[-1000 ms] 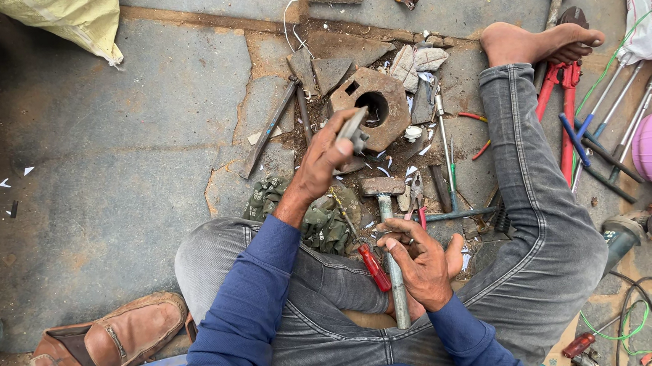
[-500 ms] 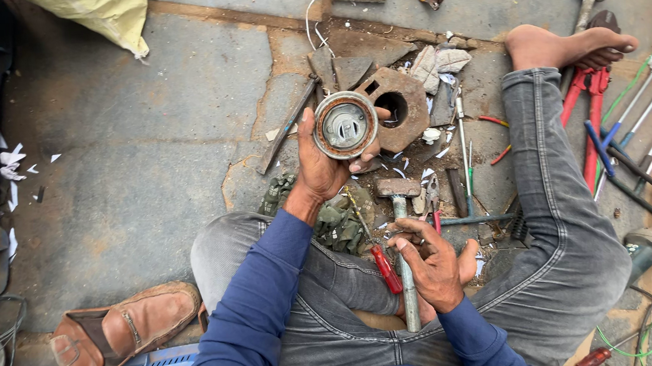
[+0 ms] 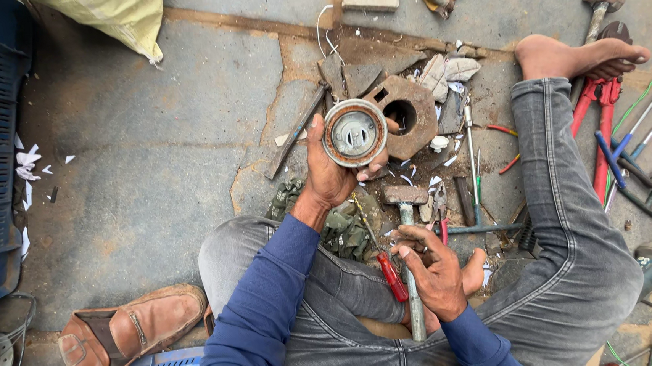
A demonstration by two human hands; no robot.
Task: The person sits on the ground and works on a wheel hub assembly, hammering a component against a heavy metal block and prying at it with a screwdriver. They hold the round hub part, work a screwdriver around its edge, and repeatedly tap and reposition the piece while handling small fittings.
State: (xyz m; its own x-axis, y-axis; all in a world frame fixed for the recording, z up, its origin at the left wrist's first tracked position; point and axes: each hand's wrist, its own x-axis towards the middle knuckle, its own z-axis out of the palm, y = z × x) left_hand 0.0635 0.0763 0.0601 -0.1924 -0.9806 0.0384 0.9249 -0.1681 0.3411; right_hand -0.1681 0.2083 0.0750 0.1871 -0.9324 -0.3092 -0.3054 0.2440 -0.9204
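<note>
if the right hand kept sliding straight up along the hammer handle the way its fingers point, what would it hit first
Most likely the hammer's own head. The right hand lies on the hammer handle, fingers pointing along it, and the head sits at its far end. Small tools lie beside it, but depth is hard to judge.

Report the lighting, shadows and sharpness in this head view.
Head view: soft, even daylight, no hard shadows or glare; round part in left hand sharp; right hand on hammer sharp; straight lines bow slightly toward the edges, hinting at a wide lens.
</note>
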